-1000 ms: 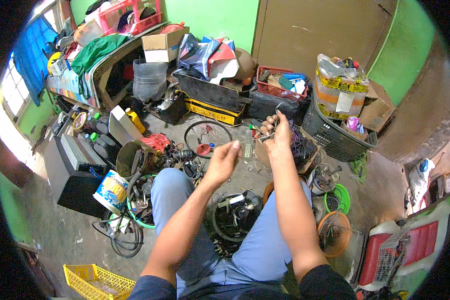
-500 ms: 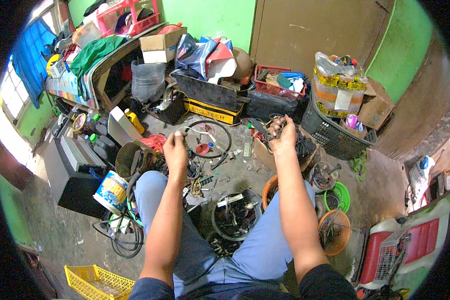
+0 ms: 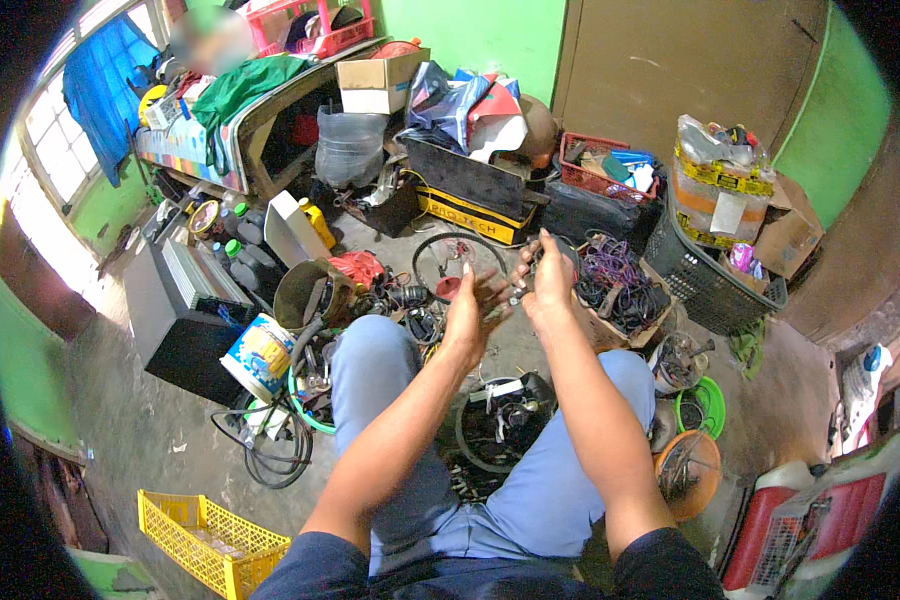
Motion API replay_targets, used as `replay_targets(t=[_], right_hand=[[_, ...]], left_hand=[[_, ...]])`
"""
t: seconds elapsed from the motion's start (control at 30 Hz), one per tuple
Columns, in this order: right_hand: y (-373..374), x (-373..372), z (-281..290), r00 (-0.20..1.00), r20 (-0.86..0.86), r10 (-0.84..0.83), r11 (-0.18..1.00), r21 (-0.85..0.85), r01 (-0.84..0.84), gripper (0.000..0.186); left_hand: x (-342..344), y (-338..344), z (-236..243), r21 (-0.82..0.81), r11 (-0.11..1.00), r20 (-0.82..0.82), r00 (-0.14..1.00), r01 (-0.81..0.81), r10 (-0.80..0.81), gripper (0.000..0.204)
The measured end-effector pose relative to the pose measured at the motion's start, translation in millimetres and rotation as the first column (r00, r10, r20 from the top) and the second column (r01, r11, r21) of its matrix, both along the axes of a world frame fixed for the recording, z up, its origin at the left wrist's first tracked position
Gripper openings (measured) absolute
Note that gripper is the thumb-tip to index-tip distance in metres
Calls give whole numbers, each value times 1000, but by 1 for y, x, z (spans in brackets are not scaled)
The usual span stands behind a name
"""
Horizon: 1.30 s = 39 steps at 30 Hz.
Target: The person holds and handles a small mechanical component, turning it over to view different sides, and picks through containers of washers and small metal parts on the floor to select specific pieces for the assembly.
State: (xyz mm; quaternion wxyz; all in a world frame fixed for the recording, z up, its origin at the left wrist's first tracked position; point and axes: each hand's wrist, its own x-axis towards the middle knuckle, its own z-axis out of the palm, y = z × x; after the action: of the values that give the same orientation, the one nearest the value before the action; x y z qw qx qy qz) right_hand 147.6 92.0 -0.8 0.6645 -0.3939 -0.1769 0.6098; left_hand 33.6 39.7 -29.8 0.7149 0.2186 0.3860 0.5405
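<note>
Cataloguing from my remote seat, clock directions taken from the gap between the hands.

Writing: at 11 o'clock, one long black case with a yellow band (image 3: 470, 215), marked in large dark capitals. At 2 o'clock, one clear plastic-wrapped container (image 3: 700, 197), bound with yellow-and-black tape and bearing a white rectangular label (image 3: 728, 213) too small for me to read. Between 8 and 9 o'clock, one blue-and-white round bucket (image 3: 259, 356), tilted, with bright yellow print.

Hands: one bare left hand (image 3: 467, 315), which I log as empty-looking, fingers spread and blurred. One bare right hand (image 3: 550, 285), fingers partly curled; I cannot tell whether it grips anything.

Item nearest the grip: one small pale, shiny piece (image 3: 516, 297), between the two hands, at 8 o'clock from the right palm and close by its fingertips; contact I cannot confirm.

Surroundings: at 3 o'clock, one tangle of purple and black wires (image 3: 610, 270). At 10 o'clock, one thin black ring (image 3: 457, 235) on the floor, a shallow red dish (image 3: 447, 288) showing within its outline. At 6 o'clock, one round grey basin (image 3: 462, 440) of dark parts, between the knees.
</note>
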Motion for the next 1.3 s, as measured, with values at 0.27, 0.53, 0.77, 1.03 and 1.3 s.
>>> replay_targets(t=[0.27,0.53,0.77,1.03,1.3], right_hand=[[-10,-22,-16,842,528,-114,942,327,-78,44],[-23,-15,-6,921,389,-17,901,406,-154,47],[-26,5,9,852,522,-32,876,425,-228,41],[-38,41,36,317,914,-253,773,388,-502,22],[-50,43,15,33,972,-235,706,193,-682,29]], left_hand=[[32,5,12,-176,957,479,829,-230,288,53],[30,12,-6,-113,983,662,727,-143,182,32],[33,0,18,-209,970,635,737,-123,230,35],[20,-2,21,-155,986,671,727,-54,145,53],[7,6,-1,2,1000,598,802,-26,19,54]])
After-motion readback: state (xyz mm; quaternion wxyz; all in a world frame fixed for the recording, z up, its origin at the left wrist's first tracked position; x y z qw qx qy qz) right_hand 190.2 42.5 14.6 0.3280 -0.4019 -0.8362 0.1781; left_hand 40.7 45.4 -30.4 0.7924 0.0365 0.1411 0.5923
